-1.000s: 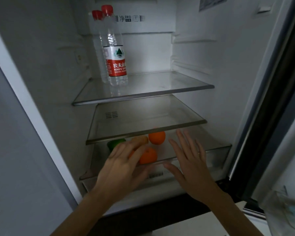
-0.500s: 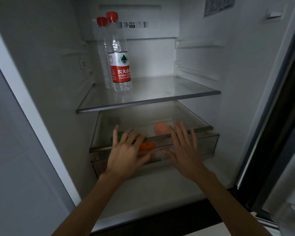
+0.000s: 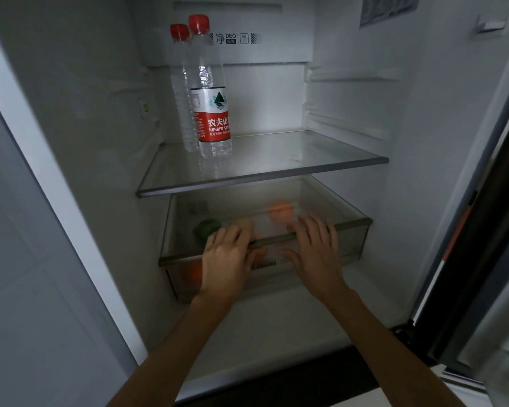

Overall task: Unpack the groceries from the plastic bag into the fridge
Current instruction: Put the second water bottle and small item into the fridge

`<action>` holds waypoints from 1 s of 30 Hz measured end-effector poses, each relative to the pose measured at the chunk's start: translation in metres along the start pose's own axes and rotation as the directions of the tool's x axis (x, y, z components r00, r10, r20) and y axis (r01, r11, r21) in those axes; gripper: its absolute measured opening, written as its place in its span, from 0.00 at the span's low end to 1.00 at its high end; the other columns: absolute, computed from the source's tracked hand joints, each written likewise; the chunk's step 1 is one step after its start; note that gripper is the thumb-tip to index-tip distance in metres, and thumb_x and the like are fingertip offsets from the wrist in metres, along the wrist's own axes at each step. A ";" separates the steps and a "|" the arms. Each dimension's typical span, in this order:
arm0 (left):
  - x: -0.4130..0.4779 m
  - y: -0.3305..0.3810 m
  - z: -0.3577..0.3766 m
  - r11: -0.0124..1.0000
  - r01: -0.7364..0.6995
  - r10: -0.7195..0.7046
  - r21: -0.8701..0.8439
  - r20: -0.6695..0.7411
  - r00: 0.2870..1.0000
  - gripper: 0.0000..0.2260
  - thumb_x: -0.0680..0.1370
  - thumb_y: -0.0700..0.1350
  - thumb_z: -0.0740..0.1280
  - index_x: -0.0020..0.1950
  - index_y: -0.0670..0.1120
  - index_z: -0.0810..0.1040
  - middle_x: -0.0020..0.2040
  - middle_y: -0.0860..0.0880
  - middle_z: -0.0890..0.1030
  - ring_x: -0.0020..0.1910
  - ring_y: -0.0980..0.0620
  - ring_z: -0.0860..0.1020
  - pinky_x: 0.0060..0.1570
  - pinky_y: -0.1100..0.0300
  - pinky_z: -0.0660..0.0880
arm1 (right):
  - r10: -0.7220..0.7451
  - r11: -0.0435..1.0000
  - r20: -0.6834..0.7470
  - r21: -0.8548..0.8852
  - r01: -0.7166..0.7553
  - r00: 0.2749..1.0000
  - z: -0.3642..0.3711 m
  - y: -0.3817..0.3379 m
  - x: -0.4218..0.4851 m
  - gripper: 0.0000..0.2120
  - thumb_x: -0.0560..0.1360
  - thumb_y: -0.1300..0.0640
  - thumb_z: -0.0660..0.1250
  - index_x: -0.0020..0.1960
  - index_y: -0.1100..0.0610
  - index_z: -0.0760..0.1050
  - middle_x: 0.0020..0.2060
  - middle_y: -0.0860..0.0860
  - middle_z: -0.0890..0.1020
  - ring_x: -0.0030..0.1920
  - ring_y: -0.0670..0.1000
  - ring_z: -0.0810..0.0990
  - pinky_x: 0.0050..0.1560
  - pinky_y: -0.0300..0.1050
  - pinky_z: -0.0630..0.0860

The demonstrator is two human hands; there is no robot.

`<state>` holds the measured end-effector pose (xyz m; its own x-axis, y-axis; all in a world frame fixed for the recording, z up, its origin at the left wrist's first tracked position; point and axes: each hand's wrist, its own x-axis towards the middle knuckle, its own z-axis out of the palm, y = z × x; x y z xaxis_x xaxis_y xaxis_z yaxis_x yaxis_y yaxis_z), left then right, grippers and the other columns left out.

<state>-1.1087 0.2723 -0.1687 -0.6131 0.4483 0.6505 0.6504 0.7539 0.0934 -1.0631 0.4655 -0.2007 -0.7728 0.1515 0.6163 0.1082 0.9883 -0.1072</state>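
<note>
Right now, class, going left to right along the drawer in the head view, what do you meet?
Green vegetable → left hand → right hand. The blurred orange fruit overlaps the right hand, so I leave it out.

Drawer (image 3: 353,240) pressed by both hands.
Left hand (image 3: 227,259) and right hand (image 3: 315,254) laid flat on its front; orange (image 3: 281,211) seen inside.

Dim light, plain grey panel (image 3: 21,259) at left
</note>
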 end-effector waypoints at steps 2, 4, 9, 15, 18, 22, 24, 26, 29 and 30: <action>-0.001 0.001 -0.002 1.000 0.006 -0.006 0.008 0.036 0.999 0.12 0.71 0.51 0.69 0.50 0.47 0.79 0.46 0.45 0.78 0.45 0.43 0.76 0.47 0.51 0.73 | 0.005 1.000 0.024 0.003 -0.005 1.000 -0.004 -0.003 -0.001 0.27 0.76 0.38 0.59 0.68 0.54 0.71 0.66 0.54 0.73 0.69 0.57 0.69 0.71 0.59 0.60; -0.002 0.000 -0.003 1.000 0.012 -0.011 -0.009 0.079 0.997 0.12 0.72 0.51 0.69 0.53 0.47 0.79 0.49 0.46 0.78 0.48 0.43 0.76 0.51 0.50 0.73 | -0.006 1.000 0.059 0.024 0.005 0.998 -0.009 -0.003 -0.005 0.26 0.77 0.42 0.60 0.70 0.54 0.68 0.67 0.54 0.72 0.70 0.57 0.68 0.73 0.58 0.59; -0.007 0.002 -0.009 0.992 0.008 0.003 -0.128 0.088 0.996 0.13 0.71 0.48 0.72 0.54 0.46 0.80 0.54 0.44 0.78 0.54 0.41 0.75 0.56 0.47 0.72 | 0.049 0.980 0.038 0.189 -0.055 0.998 -0.035 -0.011 -0.037 0.26 0.78 0.54 0.64 0.73 0.60 0.65 0.71 0.58 0.69 0.71 0.56 0.67 0.72 0.50 0.61; -0.012 0.025 -0.032 0.889 -0.173 0.225 -0.423 0.074 0.972 0.08 0.75 0.45 0.64 0.52 0.45 0.79 0.50 0.44 0.79 0.49 0.43 0.77 0.48 0.51 0.74 | 0.345 0.909 0.044 0.232 -0.345 0.938 -0.097 -0.031 -0.079 0.20 0.79 0.55 0.65 0.70 0.57 0.70 0.64 0.54 0.76 0.61 0.52 0.77 0.62 0.41 0.71; -0.017 0.040 -0.046 0.792 -0.205 0.324 -0.575 0.112 0.939 0.10 0.76 0.44 0.68 0.56 0.45 0.80 0.52 0.46 0.81 0.51 0.48 0.78 0.48 0.60 0.72 | 0.503 0.851 0.029 0.159 -0.500 0.864 -0.135 -0.041 -0.104 0.19 0.78 0.56 0.65 0.68 0.56 0.72 0.61 0.52 0.79 0.57 0.49 0.79 0.57 0.38 0.72; -0.027 0.070 -0.058 0.700 -0.174 0.430 -0.693 0.214 0.877 0.12 0.77 0.46 0.67 0.59 0.49 0.78 0.55 0.49 0.81 0.52 0.49 0.79 0.51 0.55 0.76 | 0.654 0.757 -0.030 0.041 -0.652 0.756 -0.182 -0.053 -0.150 0.16 0.76 0.58 0.65 0.62 0.56 0.77 0.52 0.53 0.83 0.52 0.53 0.82 0.55 0.45 0.76; -0.035 0.086 -0.064 0.670 -0.204 0.483 -0.714 0.210 0.850 0.11 0.77 0.47 0.67 0.59 0.50 0.78 0.54 0.50 0.81 0.50 0.51 0.79 0.45 0.59 0.74 | 0.706 0.708 -0.037 0.015 -0.706 0.707 -0.200 -0.058 -0.172 0.15 0.76 0.58 0.65 0.62 0.56 0.77 0.51 0.52 0.83 0.51 0.53 0.81 0.56 0.49 0.76; -0.046 0.104 -0.072 0.620 -0.240 0.548 -0.747 0.194 0.813 0.11 0.78 0.48 0.67 0.59 0.50 0.78 0.53 0.52 0.81 0.47 0.55 0.78 0.41 0.64 0.70 | 0.753 0.655 -0.069 -0.019 -0.756 0.654 -0.220 -0.063 -0.197 0.15 0.76 0.57 0.66 0.62 0.56 0.77 0.52 0.50 0.83 0.51 0.50 0.81 0.58 0.47 0.76; -0.066 0.131 -0.081 0.537 -0.260 0.632 -0.802 0.179 0.754 0.10 0.77 0.49 0.67 0.58 0.50 0.78 0.52 0.52 0.82 0.48 0.53 0.80 0.46 0.56 0.78 | 0.813 0.568 -0.124 -0.045 -0.822 0.569 -0.248 -0.070 -0.232 0.15 0.75 0.57 0.66 0.62 0.56 0.78 0.52 0.51 0.83 0.51 0.49 0.81 0.57 0.41 0.75; -0.073 0.140 -0.085 0.519 -0.270 0.652 -0.811 0.170 0.739 0.10 0.77 0.49 0.67 0.58 0.51 0.78 0.51 0.53 0.82 0.48 0.52 0.81 0.47 0.54 0.79 | 0.830 0.538 -0.141 -0.057 -0.841 0.540 -0.256 -0.073 -0.244 0.15 0.75 0.57 0.66 0.61 0.56 0.78 0.52 0.51 0.83 0.51 0.49 0.81 0.57 0.40 0.74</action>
<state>-0.9352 0.3042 -0.1390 -0.1056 0.9045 0.4131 0.8669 -0.1198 0.4839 -0.7221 0.3605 -0.1432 -0.2397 0.9040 0.3539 0.7438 0.4053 -0.5315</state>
